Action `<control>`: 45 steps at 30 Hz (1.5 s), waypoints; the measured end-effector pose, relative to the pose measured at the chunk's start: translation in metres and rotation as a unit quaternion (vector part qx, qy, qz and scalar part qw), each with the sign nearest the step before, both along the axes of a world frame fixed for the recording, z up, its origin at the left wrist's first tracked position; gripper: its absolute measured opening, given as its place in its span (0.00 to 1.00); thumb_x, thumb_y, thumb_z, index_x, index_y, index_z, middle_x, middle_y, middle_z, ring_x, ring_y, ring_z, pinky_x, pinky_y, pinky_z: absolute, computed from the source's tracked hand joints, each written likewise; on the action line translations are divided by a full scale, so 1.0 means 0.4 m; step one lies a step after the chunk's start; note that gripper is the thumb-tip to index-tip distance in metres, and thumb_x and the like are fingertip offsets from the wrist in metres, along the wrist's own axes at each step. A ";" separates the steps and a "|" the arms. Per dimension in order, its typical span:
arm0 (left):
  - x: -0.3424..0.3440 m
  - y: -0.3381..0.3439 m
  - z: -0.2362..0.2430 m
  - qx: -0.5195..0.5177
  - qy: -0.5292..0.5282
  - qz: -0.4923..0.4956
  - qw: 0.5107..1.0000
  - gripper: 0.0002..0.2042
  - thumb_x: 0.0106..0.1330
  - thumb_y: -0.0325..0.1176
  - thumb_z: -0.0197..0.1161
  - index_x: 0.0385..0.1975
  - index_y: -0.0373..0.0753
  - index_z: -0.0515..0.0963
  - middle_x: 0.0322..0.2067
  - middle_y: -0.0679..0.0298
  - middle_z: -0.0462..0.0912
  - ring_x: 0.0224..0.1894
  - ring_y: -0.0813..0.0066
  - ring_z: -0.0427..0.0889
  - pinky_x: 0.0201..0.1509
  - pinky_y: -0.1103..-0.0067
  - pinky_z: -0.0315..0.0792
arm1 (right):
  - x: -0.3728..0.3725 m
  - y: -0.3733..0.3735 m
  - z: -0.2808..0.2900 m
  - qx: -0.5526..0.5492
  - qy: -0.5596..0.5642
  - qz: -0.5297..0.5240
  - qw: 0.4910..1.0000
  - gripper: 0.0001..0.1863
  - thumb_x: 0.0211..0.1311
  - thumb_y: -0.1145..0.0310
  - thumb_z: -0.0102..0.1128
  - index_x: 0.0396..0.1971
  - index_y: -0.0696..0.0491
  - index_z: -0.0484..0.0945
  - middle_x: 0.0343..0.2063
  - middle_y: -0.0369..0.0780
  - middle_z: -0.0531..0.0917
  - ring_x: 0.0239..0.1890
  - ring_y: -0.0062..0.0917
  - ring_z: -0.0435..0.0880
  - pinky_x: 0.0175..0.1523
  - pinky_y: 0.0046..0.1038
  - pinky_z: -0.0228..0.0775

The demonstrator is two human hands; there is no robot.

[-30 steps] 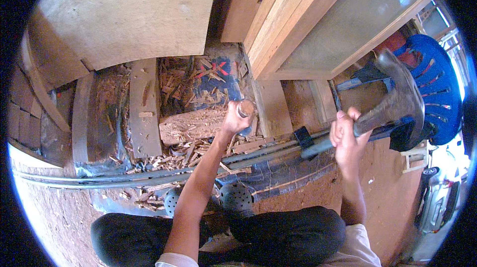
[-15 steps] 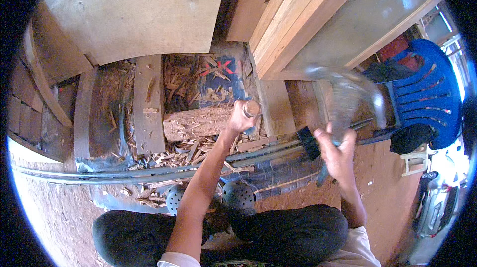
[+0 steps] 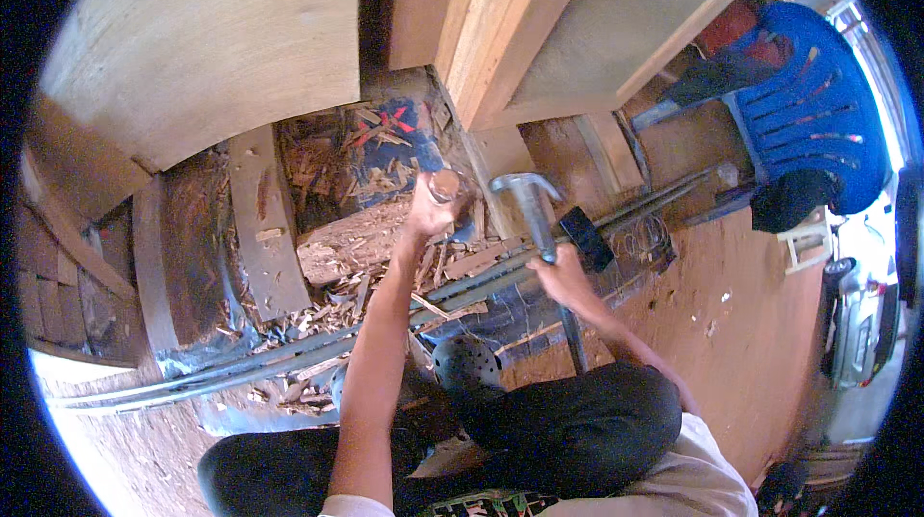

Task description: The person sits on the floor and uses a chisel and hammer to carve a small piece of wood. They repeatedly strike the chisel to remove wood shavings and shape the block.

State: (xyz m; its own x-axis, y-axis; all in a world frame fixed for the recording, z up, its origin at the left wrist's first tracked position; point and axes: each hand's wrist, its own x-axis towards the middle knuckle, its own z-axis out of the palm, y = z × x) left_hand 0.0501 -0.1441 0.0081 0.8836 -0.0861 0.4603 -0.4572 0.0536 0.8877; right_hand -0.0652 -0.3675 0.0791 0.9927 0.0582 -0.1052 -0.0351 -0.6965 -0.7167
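My left hand [image 3: 430, 214] is closed round an upright chisel [image 3: 445, 184]. Its round wooden handle end shows above my fist, and the blade is hidden below. Under that fist lies a rough, chipped length of wood [image 3: 356, 240] among splinters. To the right, my right hand [image 3: 566, 276] grips a claw hammer [image 3: 531, 214] by its handle. The metal head is up and close to the chisel's right side, apart from it, while the handle's lower end runs back toward my knee. A black block [image 3: 587, 239] sits just beyond my right hand.
Long grey pipes [image 3: 327, 341] cross in front of my feet. Wooden planks [image 3: 265, 228] lie left. A plywood sheet [image 3: 221, 45] and timber beams [image 3: 510, 16] stand ahead. A blue plastic chair [image 3: 813, 98] is at the right, with a parked car [image 3: 857, 324] beyond.
The hammer, blurred and farther right before, has come left toward the chisel and shows sharply. My left hand still holds the chisel. The whole view has turned somewhat.
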 end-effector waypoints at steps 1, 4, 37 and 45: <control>0.007 0.004 0.001 0.030 0.043 -0.019 0.998 0.10 0.46 0.25 0.62 0.11 0.39 0.66 0.13 0.72 0.69 0.16 0.81 0.68 0.20 0.77 0.61 | 0.009 -0.002 -0.038 -0.072 0.095 -0.043 0.992 0.11 0.48 0.66 0.60 0.21 0.60 0.74 0.18 0.49 0.78 0.24 0.42 0.78 0.31 0.40 0.68; 0.024 0.008 -0.001 -0.020 0.128 0.010 0.991 0.08 0.46 0.26 0.62 0.14 0.38 0.68 0.14 0.71 0.70 0.18 0.80 0.69 0.21 0.77 0.63 | 0.044 0.005 -0.163 -0.110 0.161 0.035 0.980 0.14 0.46 0.64 0.60 0.27 0.61 0.75 0.22 0.52 0.78 0.29 0.47 0.78 0.36 0.42 0.69; 0.030 0.121 -0.039 -0.439 0.204 0.251 0.838 0.10 0.54 0.26 0.52 0.18 0.44 0.58 0.09 0.71 0.55 0.10 0.83 0.53 0.13 0.83 0.49 | -0.025 0.031 -0.378 -0.038 0.137 -0.007 0.990 0.18 0.48 0.61 0.59 0.22 0.65 0.73 0.20 0.57 0.76 0.27 0.53 0.77 0.32 0.46 0.69; -0.029 0.035 -0.069 -0.363 0.218 0.129 0.897 0.05 0.54 0.21 0.51 0.22 0.41 0.65 0.11 0.71 0.61 0.11 0.83 0.57 0.14 0.85 0.51 | -0.018 0.036 -0.353 -0.039 0.186 -0.020 0.981 0.18 0.47 0.62 0.59 0.22 0.66 0.72 0.20 0.57 0.76 0.28 0.51 0.78 0.31 0.45 0.68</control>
